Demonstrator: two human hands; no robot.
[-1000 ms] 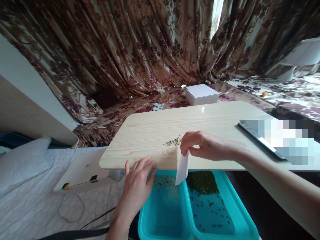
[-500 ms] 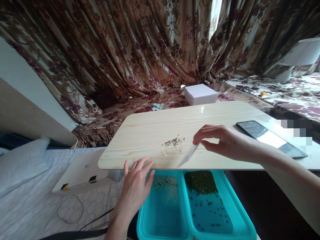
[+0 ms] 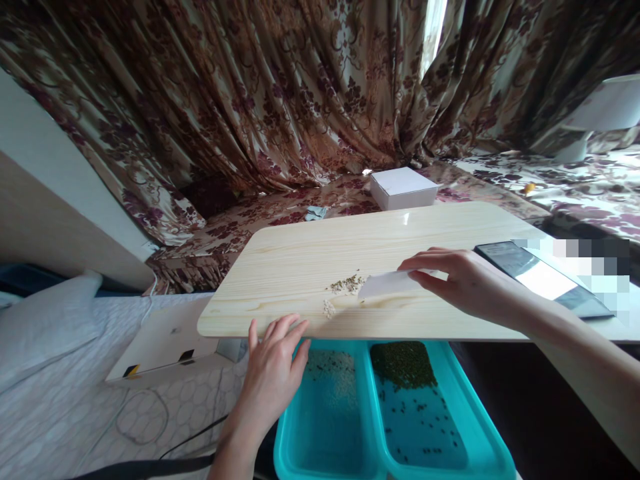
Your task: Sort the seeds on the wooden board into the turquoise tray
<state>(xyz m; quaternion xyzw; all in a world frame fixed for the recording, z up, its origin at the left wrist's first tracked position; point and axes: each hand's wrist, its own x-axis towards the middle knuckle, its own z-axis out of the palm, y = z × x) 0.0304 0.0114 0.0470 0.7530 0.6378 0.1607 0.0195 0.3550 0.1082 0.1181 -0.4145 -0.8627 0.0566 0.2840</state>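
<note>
Between the thumb and fingers of my right hand [image 3: 455, 273] is a white paper card [image 3: 387, 284], its free edge touching a mixed heap of green beans and pale grains [image 3: 347, 285] on the wooden tabletop [image 3: 290, 257]. A smaller cluster of pale grains [image 3: 329, 309] lies nearer the table's front edge. My left hand [image 3: 277, 353] rests with spread fingers on that edge, holding nothing. Below the edge stands a turquoise two-part bin [image 3: 373, 427]. Pale grains with a few dark ones [image 3: 333, 373] lie in its left compartment, and a pile of green beans [image 3: 404, 364] in its right.
A tablet [image 3: 540, 277] lies on the table's right side, beyond my right forearm. Behind the table is a white box [image 3: 404, 189]. To the left, a flat white carton [image 3: 167, 340] rests on a bed [image 3: 75, 347]. A lamp [image 3: 595, 110] stands at far right.
My right hand has moved slightly right and swung the card from the table's front edge up to the heap, pushing its right side leftward. My left hand has stayed in place.
</note>
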